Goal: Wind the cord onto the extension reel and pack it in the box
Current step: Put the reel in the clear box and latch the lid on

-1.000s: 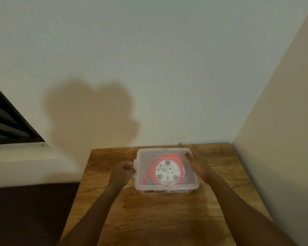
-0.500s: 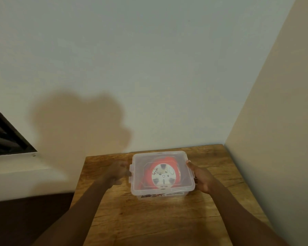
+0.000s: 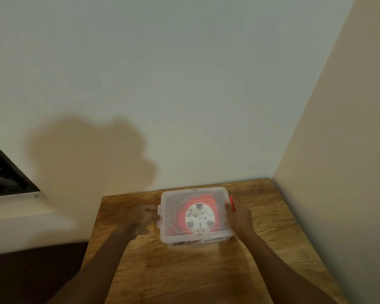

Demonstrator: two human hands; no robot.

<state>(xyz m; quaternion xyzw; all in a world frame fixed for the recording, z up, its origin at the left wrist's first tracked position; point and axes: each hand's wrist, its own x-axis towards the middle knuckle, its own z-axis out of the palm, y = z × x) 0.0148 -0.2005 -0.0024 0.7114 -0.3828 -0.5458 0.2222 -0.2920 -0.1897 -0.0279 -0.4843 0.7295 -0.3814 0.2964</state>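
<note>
Fingertips of both hands are hidden against the box's (image 3: 195, 234) side latches. The left hand (image 3: 140, 219) is curled on the left latch; the right hand (image 3: 238, 217) grips the red right latch (image 3: 232, 202). Behind the cloudy closed lid, the orange reel (image 3: 199, 216) with its white hub is seen blurred. The box sits on the wooden surface (image 3: 184, 277).

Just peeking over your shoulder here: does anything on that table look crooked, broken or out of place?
Nothing stands out. The clear box sits flat on the wooden table, lid on, with the orange reel lying inside. The left hand and right hand are at its two side latches.
</note>
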